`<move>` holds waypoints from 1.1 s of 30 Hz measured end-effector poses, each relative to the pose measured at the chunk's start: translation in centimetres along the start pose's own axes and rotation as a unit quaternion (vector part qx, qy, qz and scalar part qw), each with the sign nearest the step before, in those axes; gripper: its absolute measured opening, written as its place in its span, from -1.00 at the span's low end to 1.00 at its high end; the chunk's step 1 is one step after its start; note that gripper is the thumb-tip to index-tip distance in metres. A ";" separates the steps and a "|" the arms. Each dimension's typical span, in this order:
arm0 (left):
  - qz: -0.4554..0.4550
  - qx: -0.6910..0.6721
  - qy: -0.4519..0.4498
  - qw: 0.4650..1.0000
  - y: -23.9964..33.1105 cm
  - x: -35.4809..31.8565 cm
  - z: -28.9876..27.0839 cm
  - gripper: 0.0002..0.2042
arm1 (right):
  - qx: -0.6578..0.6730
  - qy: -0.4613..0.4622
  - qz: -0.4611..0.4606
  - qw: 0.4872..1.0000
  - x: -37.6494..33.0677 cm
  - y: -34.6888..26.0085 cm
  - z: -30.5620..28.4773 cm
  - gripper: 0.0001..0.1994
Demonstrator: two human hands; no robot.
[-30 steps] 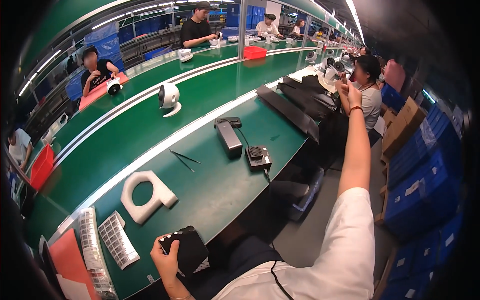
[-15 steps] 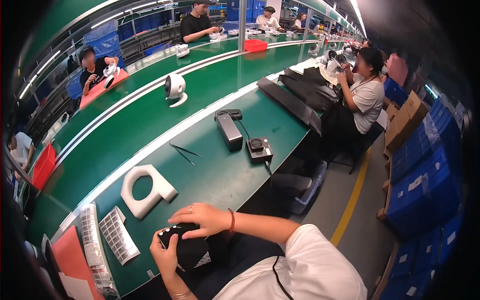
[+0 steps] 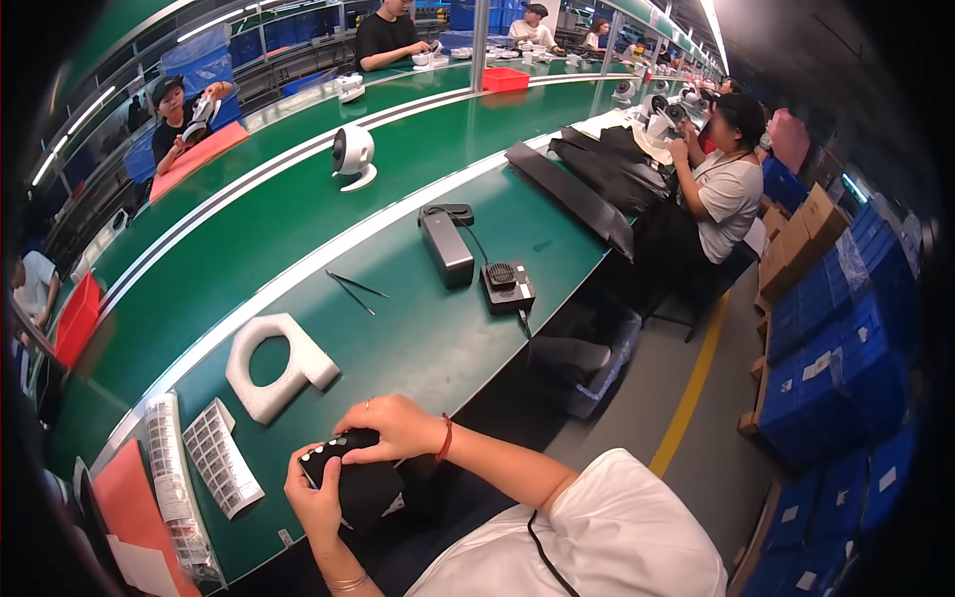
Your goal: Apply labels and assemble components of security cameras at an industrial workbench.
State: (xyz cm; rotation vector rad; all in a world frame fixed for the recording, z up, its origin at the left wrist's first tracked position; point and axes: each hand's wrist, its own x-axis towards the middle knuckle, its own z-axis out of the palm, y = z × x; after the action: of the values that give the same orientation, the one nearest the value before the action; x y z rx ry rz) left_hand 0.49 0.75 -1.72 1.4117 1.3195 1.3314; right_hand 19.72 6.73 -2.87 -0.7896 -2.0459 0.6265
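Over my lap at the table's near edge is a black box-shaped object [image 3: 370, 490] with a row of small white round dots along its upper edge. My left hand [image 3: 316, 495] grips its left side, thumb lying near the dots. Across the upper face rests my right hand [image 3: 400, 428], its fingers curled over the far edge and its thumb close to the dots. The object's underside and far side are hidden. A white foam piece [image 3: 300, 383] with a round hole lies just beyond my hands, and metal tweezers [image 3: 351, 289] lie farther off.
Label sheets [image 3: 223, 458] and a pink-orange sheet [image 3: 137, 502] lie at left. A grey-black upright box [image 3: 448, 254] and a small black cabled box [image 3: 508, 291] stand beyond. On the green belt stands a white-and-black rounded device [image 3: 352, 159]. A co-worker [image 3: 724, 189] sits at right.
My view has shifted a little, so the table things sit slightly farther left and higher. Both hands keep their hold on the black object. Across the belt, a person has raised a white device.
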 end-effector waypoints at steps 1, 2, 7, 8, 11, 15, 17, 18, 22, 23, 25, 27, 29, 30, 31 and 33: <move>-0.001 0.000 0.001 1.000 0.1 0.0 0.1 -0.77 | -0.007 -0.002 0.007 1.000 -0.1 0.1 0.0 -0.61; -0.003 -0.001 -0.001 1.000 0.2 0.0 0.2 -0.77 | -0.007 -0.003 0.008 1.000 -0.2 0.0 -0.1 -0.61; -0.008 0.001 -0.003 1.000 0.3 0.0 0.4 -0.76 | -0.007 -0.008 0.009 1.000 -0.1 -0.3 -0.5 -0.61; -0.013 -0.005 -0.007 1.000 0.3 0.0 0.5 -0.76 | -0.008 -0.007 0.009 1.000 -0.2 -0.1 -0.7 -0.61; -0.006 -0.006 -0.007 1.000 0.3 0.2 0.9 -0.76 | -0.003 -0.007 -0.002 1.000 0.0 0.2 -0.9 -0.61; 0.004 0.060 0.034 0.998 1.2 -0.1 -0.1 -0.76 | 0.034 -0.016 -0.010 0.999 0.9 -0.7 -0.4 -0.61; 0.017 0.091 0.032 0.995 1.3 -0.1 -0.2 -0.75 | 0.008 -0.019 0.015 1.000 0.9 -1.4 -0.8 -0.62; -0.002 0.056 0.027 0.998 1.1 -0.1 -0.5 -0.74 | 0.010 -0.014 0.007 1.000 1.1 -1.2 -0.5 -0.63; 0.007 0.029 0.016 0.999 -0.7 0.1 -0.4 -0.68 | 0.004 -0.014 0.043 0.999 0.8 -1.5 -0.8 -0.66; 0.019 0.039 0.014 0.999 -0.8 0.0 -0.7 -0.68 | 0.008 -0.011 0.031 0.999 0.9 -1.7 -0.5 -0.66; -0.002 0.031 0.022 0.999 -0.2 -0.6 -1.2 -0.68 | 0.011 -0.013 0.036 0.999 1.1 -2.2 0.1 -0.67; 0.036 0.042 0.037 0.998 -0.3 -0.8 -1.2 -0.64 | -0.008 -0.020 0.055 0.998 1.1 -2.7 0.2 -0.68; 0.029 0.051 0.026 0.998 -0.2 -0.5 -0.6 -0.59 | -0.018 -0.005 0.039 0.999 0.6 -1.7 0.2 -0.67; 0.063 0.054 0.029 0.996 -0.2 -0.6 -0.3 -0.59 | -0.020 -0.009 0.044 0.999 0.1 -1.7 -0.1 -0.67; 0.049 0.046 0.018 0.998 -0.3 -0.5 -0.4 -0.59 | -0.014 -0.017 0.035 0.999 0.3 -1.5 0.1 -0.67; 0.003 0.054 -0.007 0.999 0.8 -0.7 -0.9 -0.60 | -0.017 -0.005 0.039 0.999 0.4 -1.5 0.2 -0.67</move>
State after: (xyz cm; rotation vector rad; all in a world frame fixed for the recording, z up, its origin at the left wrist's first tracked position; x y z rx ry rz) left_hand -0.17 -0.17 -0.92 1.4956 1.3973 1.2693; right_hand 18.96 5.94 -1.75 -0.8906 -2.0488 0.6414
